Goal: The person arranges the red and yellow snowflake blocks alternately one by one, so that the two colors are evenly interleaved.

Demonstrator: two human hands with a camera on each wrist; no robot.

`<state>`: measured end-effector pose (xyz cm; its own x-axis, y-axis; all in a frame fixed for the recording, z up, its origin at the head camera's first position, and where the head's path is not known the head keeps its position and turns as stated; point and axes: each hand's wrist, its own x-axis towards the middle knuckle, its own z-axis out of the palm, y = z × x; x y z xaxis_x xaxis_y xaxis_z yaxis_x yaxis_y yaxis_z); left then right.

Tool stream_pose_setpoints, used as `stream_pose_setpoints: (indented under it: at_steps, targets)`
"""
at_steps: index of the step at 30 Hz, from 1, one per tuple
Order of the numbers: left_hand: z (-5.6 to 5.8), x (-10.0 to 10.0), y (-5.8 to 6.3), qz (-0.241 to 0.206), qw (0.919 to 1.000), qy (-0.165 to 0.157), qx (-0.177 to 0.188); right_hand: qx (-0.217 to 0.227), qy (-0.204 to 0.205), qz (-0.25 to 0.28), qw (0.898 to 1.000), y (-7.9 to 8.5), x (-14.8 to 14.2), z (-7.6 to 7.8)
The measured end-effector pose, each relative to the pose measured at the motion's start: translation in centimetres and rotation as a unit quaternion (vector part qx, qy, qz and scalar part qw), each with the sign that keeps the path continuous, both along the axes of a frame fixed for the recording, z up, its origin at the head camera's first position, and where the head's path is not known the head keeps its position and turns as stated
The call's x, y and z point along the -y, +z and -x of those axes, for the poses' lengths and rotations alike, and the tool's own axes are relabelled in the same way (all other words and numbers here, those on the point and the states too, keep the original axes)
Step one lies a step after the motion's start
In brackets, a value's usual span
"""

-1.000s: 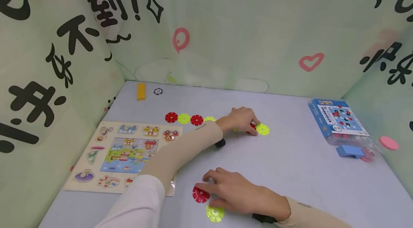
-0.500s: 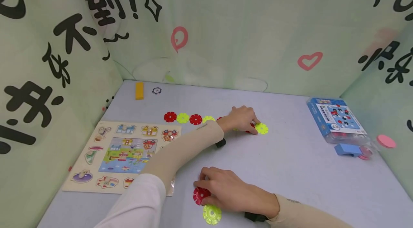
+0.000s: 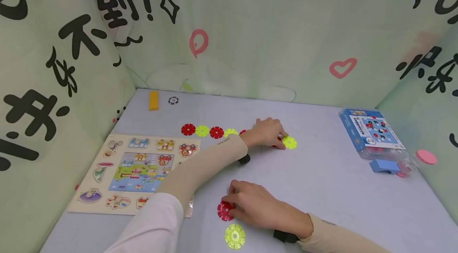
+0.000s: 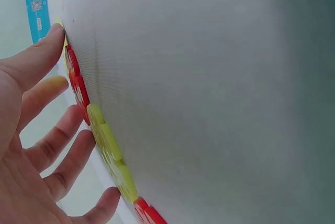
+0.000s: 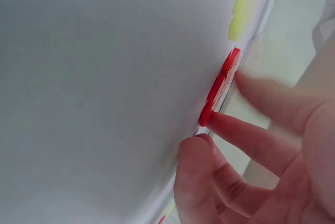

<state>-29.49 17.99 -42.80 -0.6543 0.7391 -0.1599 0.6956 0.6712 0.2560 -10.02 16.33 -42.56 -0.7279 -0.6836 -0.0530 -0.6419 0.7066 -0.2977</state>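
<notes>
A row of red and yellow-green notched plastic discs, one red disc [image 3: 188, 129] at its left end, crosses the table. My left hand [image 3: 268, 131] reaches over it, hiding part of the row. In the left wrist view its spread fingers touch the discs' edges, and the thumb lies at the yellow-green end disc [image 3: 290, 143]. Nearer the front, my right hand [image 3: 259, 207] pinches a separate red disc [image 3: 225, 211] by its edge between thumb and index finger; the right wrist view shows this red disc [image 5: 222, 85] edge-on. Just below lies a loose yellow-green disc [image 3: 235, 237], apart from it.
A wooden picture puzzle board [image 3: 100, 205] lies at left, partly under the left arm. A yellow block [image 3: 154, 100] stands at the back left. At right are a blue boxed set [image 3: 372, 129], a blue arch block [image 3: 384, 166] and a pink disc [image 3: 426, 156].
My right hand has closed its thumb and finger on the red disc and shifted it slightly up and right, away from the loose yellow-green disc. The left hand has stayed in place.
</notes>
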Motion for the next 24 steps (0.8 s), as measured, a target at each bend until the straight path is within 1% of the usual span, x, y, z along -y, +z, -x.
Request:
stream_pose_setpoints:
  at_steps: [7,12,15,19,22,24]
  targets:
    - [0.06,-0.22,-0.17,0.0,1.0,-0.003,-0.001,0.004,0.005,-0.01,1.0,0.06,-0.08,0.04]
    - [-0.19,-0.29,-0.05,0.0,1.0,-0.004,0.002,0.018,0.003,-0.01,1.0,0.2,0.02,0.23]
    - [-0.24,-0.27,-0.06,0.0,1.0,-0.004,0.003,0.029,0.018,0.012,0.999,0.2,0.19,0.21]
    - [-0.17,-0.24,-0.1,0.004,1.0,-0.001,-0.001,0.04,0.05,0.041,0.997,0.16,0.32,0.22]
    - [-0.07,-0.27,-0.14,0.007,1.0,0.001,-0.003,0.055,0.063,0.047,0.995,0.2,0.24,0.41]
    - [0.04,-0.31,-0.2,0.009,0.9999,0.002,-0.004,0.068,0.063,0.05,0.994,0.23,0.17,0.62]
